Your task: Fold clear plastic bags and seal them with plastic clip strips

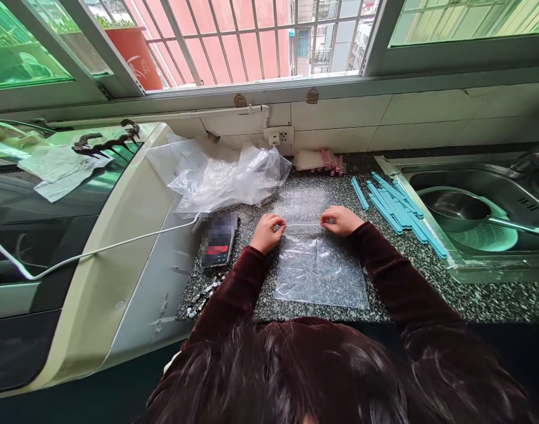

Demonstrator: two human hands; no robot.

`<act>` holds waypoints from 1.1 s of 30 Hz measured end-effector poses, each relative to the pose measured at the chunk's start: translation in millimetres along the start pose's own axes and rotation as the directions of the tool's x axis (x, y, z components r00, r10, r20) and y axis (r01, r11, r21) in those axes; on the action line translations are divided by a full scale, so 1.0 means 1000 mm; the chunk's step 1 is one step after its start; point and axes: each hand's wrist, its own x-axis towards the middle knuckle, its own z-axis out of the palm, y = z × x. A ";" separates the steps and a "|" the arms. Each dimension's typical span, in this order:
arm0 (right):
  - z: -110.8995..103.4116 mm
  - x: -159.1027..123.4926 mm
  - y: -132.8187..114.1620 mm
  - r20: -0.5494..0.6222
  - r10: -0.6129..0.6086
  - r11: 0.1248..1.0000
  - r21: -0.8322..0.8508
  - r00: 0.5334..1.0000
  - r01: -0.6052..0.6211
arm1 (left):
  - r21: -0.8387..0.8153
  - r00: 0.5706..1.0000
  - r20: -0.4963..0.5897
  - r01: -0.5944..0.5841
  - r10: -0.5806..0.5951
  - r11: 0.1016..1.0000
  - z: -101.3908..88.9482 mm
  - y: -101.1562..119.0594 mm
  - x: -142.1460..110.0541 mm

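A clear plastic bag [320, 271] lies flat on the speckled countertop in front of me. My left hand [268, 232] pinches the left end of its far edge between thumb and fingers. At the right end of that edge, my right hand [341, 221] is closed in a similar pinch. A thin whitish line runs straight between the two hands; I cannot tell whether it is the bag's folded edge or a separate strip. Several turquoise strips [390, 203] lie to the right of my right hand. Beyond my left hand sits a crumpled heap of clear plastic bags [234, 176].
A phone [220, 240] with a white cable [119, 250] lies left of my left hand. Pink strips [332, 161] rest by the wall. A metal sink [468, 259] holding a pan [457, 206] is at right. A large beige appliance [114, 253] stands at left.
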 end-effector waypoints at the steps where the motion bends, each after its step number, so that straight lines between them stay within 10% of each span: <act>1: 0.000 0.000 0.000 0.008 0.012 1.000 0.006 1.000 -0.012 | 0.001 1.000 0.001 -0.003 0.003 1.000 0.000 0.000 0.000; 33: 0.008 0.003 -0.012 -0.012 -0.083 0.994 0.075 0.996 0.084 | -0.018 0.999 0.027 -0.034 0.034 0.999 0.000 0.004 -0.001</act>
